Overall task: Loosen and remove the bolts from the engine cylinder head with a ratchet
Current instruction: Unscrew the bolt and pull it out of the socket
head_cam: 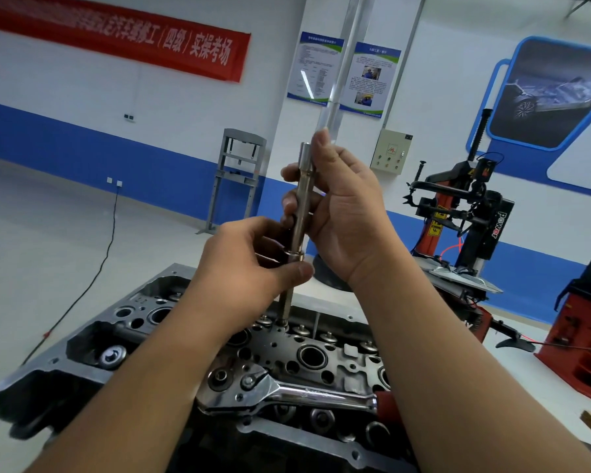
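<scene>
— How many hands? 
— Two: left hand [253, 257], right hand [338, 213].
— Tools? 
— One ratchet [304, 394] lying on one cylinder head [144, 329]; one extension bar [299, 213] standing upright.
— On the wall? 
— One red banner [116, 35], two posters [316, 68], one electrical box [391, 151].
— Machines on the floor? 
— One grey press frame [234, 179], one tyre changer [458, 216], one red cabinet [584, 329].
</scene>
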Motion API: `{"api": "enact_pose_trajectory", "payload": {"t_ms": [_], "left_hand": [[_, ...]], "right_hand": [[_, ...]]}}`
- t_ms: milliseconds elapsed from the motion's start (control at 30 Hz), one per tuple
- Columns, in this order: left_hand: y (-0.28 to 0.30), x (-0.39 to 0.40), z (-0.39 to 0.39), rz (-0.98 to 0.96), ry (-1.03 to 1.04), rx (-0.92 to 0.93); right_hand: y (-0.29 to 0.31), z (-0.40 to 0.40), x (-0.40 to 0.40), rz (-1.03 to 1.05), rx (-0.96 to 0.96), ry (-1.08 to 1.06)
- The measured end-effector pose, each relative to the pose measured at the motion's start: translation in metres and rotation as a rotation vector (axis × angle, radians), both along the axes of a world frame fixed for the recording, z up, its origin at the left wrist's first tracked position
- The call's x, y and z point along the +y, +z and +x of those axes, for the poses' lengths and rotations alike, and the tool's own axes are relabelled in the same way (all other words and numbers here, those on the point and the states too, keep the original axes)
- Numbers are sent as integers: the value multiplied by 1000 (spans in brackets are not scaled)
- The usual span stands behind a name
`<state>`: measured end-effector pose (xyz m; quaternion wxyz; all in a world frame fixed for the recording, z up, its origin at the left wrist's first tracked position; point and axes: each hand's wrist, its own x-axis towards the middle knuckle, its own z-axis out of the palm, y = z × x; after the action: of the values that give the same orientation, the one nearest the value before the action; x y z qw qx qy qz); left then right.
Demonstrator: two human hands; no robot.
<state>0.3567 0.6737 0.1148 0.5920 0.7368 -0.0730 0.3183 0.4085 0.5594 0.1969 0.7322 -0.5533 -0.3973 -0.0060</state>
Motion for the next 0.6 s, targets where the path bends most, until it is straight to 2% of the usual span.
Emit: {"api": "enact_pose_trajectory", "payload": {"t_ms": [133,333,433,600], "left_hand": [[-1,0,0,-1,33,-31],[2,-3,-2,7,-195,22],[4,-3,-6,-1,-138,-11],[5,-2,-10,-25,-21,-14]], "right_hand": [[0,1,1,-2,-13,16],[1,4,1,50,103,55],[3,5,0,82,92,68],[0,5,-3,20,-56,32]]}}
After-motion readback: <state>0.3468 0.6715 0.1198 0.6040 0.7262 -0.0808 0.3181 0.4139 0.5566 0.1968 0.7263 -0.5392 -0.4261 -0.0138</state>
